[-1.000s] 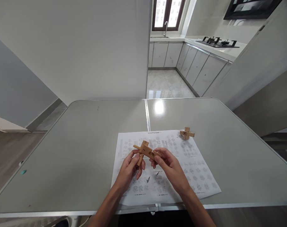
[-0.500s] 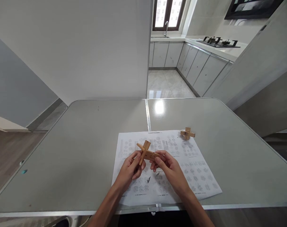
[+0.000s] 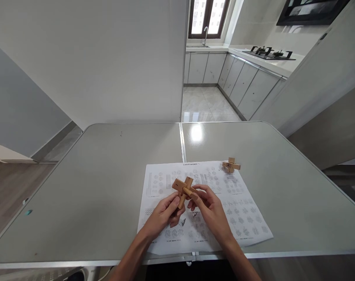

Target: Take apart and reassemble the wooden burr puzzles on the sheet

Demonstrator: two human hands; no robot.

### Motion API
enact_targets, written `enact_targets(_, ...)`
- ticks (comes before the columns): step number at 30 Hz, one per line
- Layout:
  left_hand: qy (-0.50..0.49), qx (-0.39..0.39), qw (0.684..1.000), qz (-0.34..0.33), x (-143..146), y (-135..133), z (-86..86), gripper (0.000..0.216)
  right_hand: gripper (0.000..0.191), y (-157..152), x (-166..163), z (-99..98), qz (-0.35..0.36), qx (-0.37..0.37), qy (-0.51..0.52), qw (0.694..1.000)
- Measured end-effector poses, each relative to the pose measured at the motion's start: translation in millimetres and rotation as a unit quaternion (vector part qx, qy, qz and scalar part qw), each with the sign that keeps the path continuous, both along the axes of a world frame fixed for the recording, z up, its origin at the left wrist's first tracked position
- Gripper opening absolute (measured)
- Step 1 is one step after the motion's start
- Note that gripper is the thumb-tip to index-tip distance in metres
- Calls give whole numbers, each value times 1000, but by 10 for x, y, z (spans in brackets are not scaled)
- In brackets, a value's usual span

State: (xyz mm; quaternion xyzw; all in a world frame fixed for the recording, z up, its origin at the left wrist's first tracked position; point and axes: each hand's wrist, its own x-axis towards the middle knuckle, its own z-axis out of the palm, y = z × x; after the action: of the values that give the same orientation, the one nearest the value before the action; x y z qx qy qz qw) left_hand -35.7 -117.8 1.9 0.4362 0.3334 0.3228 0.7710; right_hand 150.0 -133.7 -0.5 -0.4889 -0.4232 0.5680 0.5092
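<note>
Head camera, and over at the lower left of the frame a small teal bit (image 3: 28,212) sits on the grey table (image 3: 77,187). Just below centre, it's the left hand (image 3: 165,214), thumb and fingers pinching the lower bar of a wooden cross piece (image 3: 183,189)! That piece juts up past the fingertips, tilted, above the printed sheet (image 3: 206,241). On its right side, the right hand (image 3: 211,205) grips a bar end between thumb and fingers. Farther right, well apart from both hands, a second wooden piece (image 3: 231,165) rests at the sheet's upper right corner.
</note>
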Motion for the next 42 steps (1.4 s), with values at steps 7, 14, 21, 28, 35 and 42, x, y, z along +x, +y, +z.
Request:
enact_targets(7,-36,-38,998,24,-34,12,-37,43,35,-7,-36,27,10,12,5,1000)
enact_targets(14,-55,-42,997,27,-45,27,-41,42,37,-31,-14,21,27,10,8,1000)
enact_targets(21,-56,-48,997,33,-38,24,-31,44,37,-54,45,72,50,7,6,999)
enact_targets(28,-12,-57,995,76,-8,42,9,48,40,-89,60,135,129,-35,51,990)
enact_targets(35,12,-38,993,108,29,20,37,48,39,-82,222,126,45,-103,132,985)
enact_targets(42,15,-33,992,118,10,30,70,45,30,57,686,-22,-142,-118,186,965)
